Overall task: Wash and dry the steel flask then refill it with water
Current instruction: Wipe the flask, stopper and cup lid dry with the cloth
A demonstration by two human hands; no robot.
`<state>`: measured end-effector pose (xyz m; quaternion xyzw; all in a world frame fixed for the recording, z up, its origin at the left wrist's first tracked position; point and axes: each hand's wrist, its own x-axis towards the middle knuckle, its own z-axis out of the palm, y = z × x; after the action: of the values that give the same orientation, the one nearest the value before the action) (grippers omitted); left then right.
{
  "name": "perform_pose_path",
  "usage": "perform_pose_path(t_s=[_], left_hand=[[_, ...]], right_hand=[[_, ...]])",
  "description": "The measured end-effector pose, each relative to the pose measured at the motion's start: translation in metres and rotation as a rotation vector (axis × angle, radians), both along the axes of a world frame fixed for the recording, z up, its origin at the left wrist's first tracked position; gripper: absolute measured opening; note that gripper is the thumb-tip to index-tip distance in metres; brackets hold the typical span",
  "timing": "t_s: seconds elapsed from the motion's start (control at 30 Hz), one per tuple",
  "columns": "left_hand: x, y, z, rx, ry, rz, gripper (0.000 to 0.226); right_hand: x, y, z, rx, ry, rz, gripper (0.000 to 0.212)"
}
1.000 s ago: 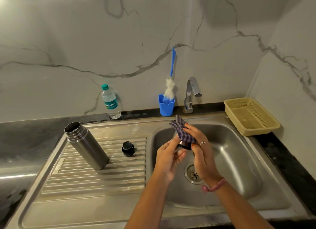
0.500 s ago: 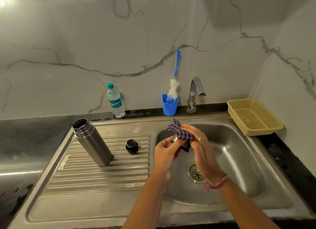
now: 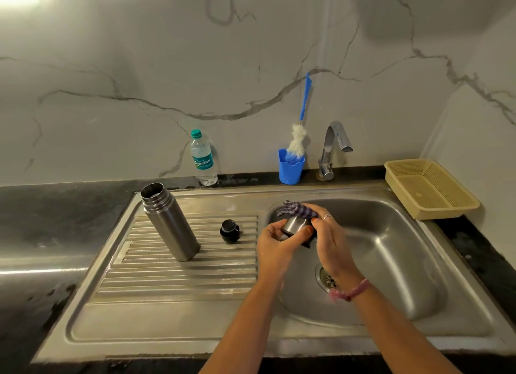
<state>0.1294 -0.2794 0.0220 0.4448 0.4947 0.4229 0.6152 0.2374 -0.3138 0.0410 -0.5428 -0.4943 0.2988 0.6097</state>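
Observation:
The steel flask (image 3: 169, 222) stands uncapped on the ribbed drainboard (image 3: 178, 276), left of the basin. A small black stopper (image 3: 229, 230) rests on the ribs to its right. Over the basin's left rim, my left hand (image 3: 275, 243) grips a steel cap (image 3: 295, 224) of the flask. My right hand (image 3: 329, 242) presses a purple checked cloth (image 3: 296, 209) onto the cap's far side; the cloth bunches above my fingers. Part of the cap is hidden by both hands.
A plastic water bottle (image 3: 202, 159) stands at the wall behind the flask. A blue cup (image 3: 290, 165) holds a bottle brush (image 3: 298, 139) beside the tap (image 3: 333, 147). A yellow basket (image 3: 430, 188) sits at the right. The drain (image 3: 327, 278) lies below my right wrist.
The cap has turned in my hands, showing more of its steel side, and the cloth has shifted toward its far end. The camera view has drifted a little; flask and stopper stay put.

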Motion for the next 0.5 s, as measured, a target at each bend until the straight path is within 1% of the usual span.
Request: perform_pose_path(t_s=[0.07, 0.1, 0.17, 0.23, 0.27, 0.33, 0.4, 0.5], left_hand=[[-0.006, 0.005, -0.007, -0.016, 0.019, 0.029, 0.082], [-0.010, 0.006, -0.011, -0.025, 0.000, 0.035, 0.081], [-0.017, 0.007, -0.016, -0.046, -0.070, 0.051, 0.074], [-0.026, 0.009, -0.017, -0.049, -0.090, 0.089, 0.068], [-0.032, 0.011, -0.017, -0.038, -0.068, 0.098, 0.068], [-0.044, 0.016, -0.021, 0.008, 0.019, 0.093, 0.069], [-0.057, 0.020, -0.025, 0.064, 0.136, 0.077, 0.068], [-0.078, 0.026, -0.036, 0.165, 0.289, 0.037, 0.072]], right_hand=[[-0.007, -0.001, -0.007, 0.017, -0.034, -0.001, 0.044], [-0.010, -0.003, -0.010, 0.019, 0.023, 0.011, 0.043], [-0.016, -0.008, -0.014, -0.042, 0.265, 0.002, 0.038], [-0.018, -0.009, -0.019, -0.200, 0.462, -0.151, 0.030], [-0.018, -0.008, -0.022, -0.283, 0.516, -0.251, 0.029], [-0.018, -0.010, -0.028, -0.369, 0.625, -0.371, 0.027], [-0.017, -0.011, -0.031, -0.384, 0.716, -0.393, 0.024], [-0.014, -0.009, -0.032, -0.354, 0.859, -0.401, 0.024]])
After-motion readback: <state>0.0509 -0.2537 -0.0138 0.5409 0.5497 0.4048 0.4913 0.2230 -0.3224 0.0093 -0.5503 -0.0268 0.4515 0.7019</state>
